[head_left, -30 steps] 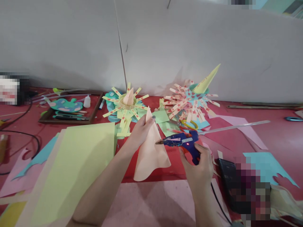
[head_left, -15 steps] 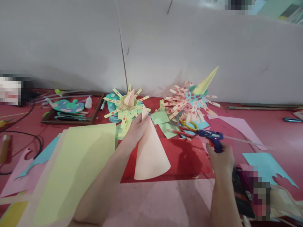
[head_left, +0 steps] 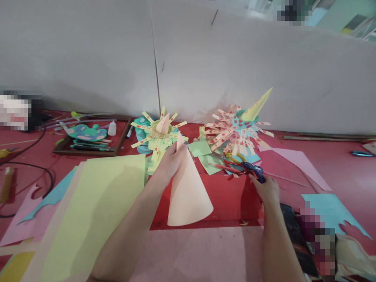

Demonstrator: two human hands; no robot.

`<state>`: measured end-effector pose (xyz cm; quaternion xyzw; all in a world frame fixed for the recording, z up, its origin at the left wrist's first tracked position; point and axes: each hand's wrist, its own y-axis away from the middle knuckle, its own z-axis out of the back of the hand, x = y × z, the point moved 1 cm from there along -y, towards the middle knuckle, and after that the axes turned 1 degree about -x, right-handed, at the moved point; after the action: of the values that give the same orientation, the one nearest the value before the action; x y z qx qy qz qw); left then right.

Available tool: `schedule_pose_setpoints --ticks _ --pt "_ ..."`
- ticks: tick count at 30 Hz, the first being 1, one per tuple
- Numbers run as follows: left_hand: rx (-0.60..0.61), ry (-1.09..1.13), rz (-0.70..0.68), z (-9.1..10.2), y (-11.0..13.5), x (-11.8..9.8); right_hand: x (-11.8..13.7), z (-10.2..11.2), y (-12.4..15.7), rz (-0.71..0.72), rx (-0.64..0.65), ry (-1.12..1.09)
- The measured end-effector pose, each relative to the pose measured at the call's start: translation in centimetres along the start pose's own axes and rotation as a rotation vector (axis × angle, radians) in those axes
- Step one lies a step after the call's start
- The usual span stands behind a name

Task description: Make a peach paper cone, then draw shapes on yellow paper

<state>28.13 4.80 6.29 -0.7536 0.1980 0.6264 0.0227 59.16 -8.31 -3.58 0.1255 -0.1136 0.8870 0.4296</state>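
Observation:
My left hand [head_left: 172, 158] is closed around the upper part of a pale peach paper cone [head_left: 189, 196], which stands point up with its wide rim toward me. A blue glue gun [head_left: 255, 170] with a clear glue stick trailing to the right is gripped by its handle in my right hand [head_left: 266, 191]. The gun sits low, right beside the scissors [head_left: 235, 159] with yellow and red handles. Behind the cone is a yellow fringed paper piece [head_left: 152, 141] with a small cone in its middle. Farther right stands a fringed paper hat [head_left: 242, 127] with a yellow cone.
Large yellow paper sheets [head_left: 102, 196] lie on the left. A wooden tray [head_left: 117, 147] behind them holds pens, a small white bottle [head_left: 112, 128] and a painted cutout. Blue paper [head_left: 329, 211] and a dark flat box [head_left: 296, 235] lie on the right. A grey wall [head_left: 117, 58] borders the back.
My right hand has moved left and a little forward, bringing the glue gun lower and up against the scissors. My left hand keeps the cone in nearly the same place.

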Motion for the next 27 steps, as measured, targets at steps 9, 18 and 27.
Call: schedule_pose_setpoints --ticks 9,18,27 --pt "0.011 -0.028 -0.019 0.1 0.1 -0.3 9.8 5.8 3.9 0.274 -0.053 -0.442" --pt "-0.158 -0.087 -0.169 0.1 0.7 -0.9 18.6 6.7 7.7 0.515 0.543 -0.938" --pt "-0.456 0.068 -0.387 -0.2 0.6 -0.3 18.1 8.7 9.9 0.727 0.099 -0.678"
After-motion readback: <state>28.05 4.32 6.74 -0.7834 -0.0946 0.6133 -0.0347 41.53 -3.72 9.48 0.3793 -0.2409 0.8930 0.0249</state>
